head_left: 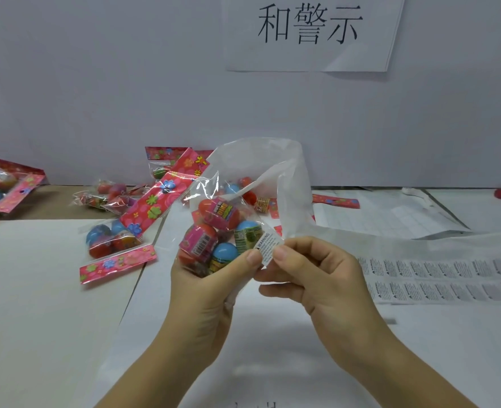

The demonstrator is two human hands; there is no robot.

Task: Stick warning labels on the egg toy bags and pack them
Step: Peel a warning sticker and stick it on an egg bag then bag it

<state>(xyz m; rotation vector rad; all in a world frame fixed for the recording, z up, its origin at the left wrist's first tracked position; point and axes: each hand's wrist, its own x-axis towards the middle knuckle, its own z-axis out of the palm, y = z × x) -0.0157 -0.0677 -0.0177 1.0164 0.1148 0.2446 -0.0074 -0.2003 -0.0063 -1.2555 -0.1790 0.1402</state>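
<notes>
A person's left hand [211, 290] grips from below a clear plastic bag of red, pink and blue egg toys [220, 231], fingers curled round its lower end and held above the desk [37, 290]. The right hand [317, 278] pinches a small white warning label [268, 247] at the bag's right edge, with both thumbs touching the label. A translucent white plastic bag [278, 178] rises just behind the toy bag, its mouth open at the top. A pink flowered card strip [161, 201] slants up beside the held bag's upper left. To the right, on the desk, lies a long white sheet of printed warning labels [449, 278] in two rows. To the left, a second bag of egg toys with a pink flowered header [114, 245] rests on the desk, more such bags [108, 195] lie behind it, and another [2, 187] lies at the far left edge. A white paper sign with black Chinese characters [311, 30] hangs on the wall above.
</notes>
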